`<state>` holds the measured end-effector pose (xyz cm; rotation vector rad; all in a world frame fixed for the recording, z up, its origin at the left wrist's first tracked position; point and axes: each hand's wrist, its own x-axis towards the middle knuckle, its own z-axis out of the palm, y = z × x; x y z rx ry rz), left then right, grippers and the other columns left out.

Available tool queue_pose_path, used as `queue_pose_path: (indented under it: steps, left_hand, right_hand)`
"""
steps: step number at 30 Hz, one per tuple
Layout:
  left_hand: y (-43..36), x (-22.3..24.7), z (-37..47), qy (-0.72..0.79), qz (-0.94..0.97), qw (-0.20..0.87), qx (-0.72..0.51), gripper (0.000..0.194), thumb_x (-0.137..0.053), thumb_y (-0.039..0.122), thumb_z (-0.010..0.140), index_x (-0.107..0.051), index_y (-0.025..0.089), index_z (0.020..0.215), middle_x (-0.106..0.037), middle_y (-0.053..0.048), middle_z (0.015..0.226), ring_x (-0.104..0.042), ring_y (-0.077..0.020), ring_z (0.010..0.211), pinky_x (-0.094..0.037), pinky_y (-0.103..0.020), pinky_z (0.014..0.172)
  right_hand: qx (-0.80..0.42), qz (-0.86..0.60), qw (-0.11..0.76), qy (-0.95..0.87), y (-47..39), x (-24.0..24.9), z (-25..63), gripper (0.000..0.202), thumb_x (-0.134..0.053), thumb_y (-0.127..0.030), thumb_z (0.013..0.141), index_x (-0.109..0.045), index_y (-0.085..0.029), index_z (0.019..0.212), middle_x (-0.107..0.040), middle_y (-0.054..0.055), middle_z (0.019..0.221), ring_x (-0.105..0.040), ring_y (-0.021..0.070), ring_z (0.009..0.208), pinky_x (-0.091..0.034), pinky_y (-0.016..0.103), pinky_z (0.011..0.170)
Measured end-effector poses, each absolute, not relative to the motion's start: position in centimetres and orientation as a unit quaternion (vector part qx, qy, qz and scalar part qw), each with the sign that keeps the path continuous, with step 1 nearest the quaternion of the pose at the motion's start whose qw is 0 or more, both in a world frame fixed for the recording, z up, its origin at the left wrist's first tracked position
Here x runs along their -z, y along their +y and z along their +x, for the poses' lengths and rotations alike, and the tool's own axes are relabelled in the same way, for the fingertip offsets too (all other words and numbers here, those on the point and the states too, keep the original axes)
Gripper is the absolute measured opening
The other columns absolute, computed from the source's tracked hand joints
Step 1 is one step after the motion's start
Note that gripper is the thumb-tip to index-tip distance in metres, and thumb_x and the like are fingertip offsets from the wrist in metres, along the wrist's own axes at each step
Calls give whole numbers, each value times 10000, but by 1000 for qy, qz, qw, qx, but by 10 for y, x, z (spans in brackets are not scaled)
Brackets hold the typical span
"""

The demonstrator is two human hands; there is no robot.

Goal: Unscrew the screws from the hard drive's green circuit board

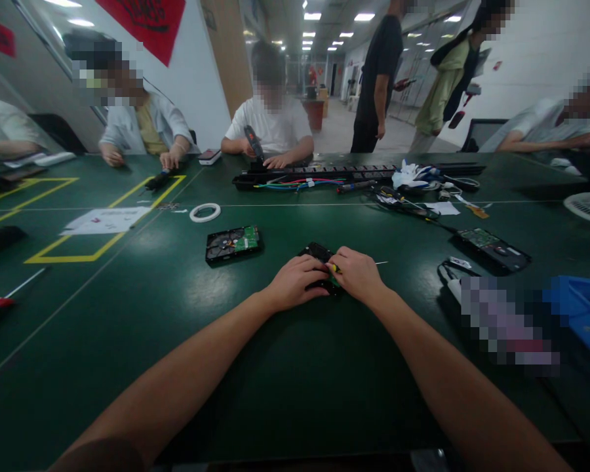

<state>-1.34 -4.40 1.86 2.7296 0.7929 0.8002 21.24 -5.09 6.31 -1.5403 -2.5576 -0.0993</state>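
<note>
A hard drive (318, 250) lies on the green table in front of me, circuit board side up, partly covered by both hands. My left hand (297, 280) grips it from the left, fingers across its top and thumb along the near edge. From the other side, my right hand (358, 272) is closed around a small screwdriver (335, 267) with a yellow handle. Its thin shaft sticks out to the right of the hand. My right fingers hover over or touch the drive; I cannot tell which. A second hard drive (233, 244) rests to the left.
Another hard drive (492, 249) sits at the right, beside a blue bin (583, 308). A tape roll (205, 212), a paper sheet (105, 221) and a red-handled screwdriver (0, 303) are on the left. Across the table lies a long black strip (334, 174) with wires; co-workers sit behind it.
</note>
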Motion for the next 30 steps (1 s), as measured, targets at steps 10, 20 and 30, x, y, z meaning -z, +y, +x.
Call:
queue_pose_path:
  steps: [10,20,30]
  left_hand:
    - [-42,-18,-13,256,923,97,-272,322,-686,486,1040,-760,249,1244,-722,-91,1342,-635,-290,1285,-489,-465,1100]
    - [-43,-18,-13,258,922,92,-272,319,-687,487,1042,-759,241,1232,-729,-91,1307,-649,-286,1241,-502,-456,1066]
    - [-41,-14,-14,249,921,83,-289,310,-708,478,1031,-762,243,1225,-731,-96,1286,-659,-288,1226,-515,-454,1047]
  right_hand:
    - [21,-517,62,-854,-57,-69,212,277,-514,-288,1053,-768,-204,1125,-715,102,1197,-678,217,981,-488,315,782]
    - [16,-522,73,-850,-55,-67,220,279,-524,-306,1037,-767,-203,1131,-712,93,1185,-684,211,966,-493,317,792]
    - [14,-513,73,-855,-57,-68,220,292,-535,-296,1027,-775,-217,1172,-710,88,1233,-680,207,980,-488,309,779]
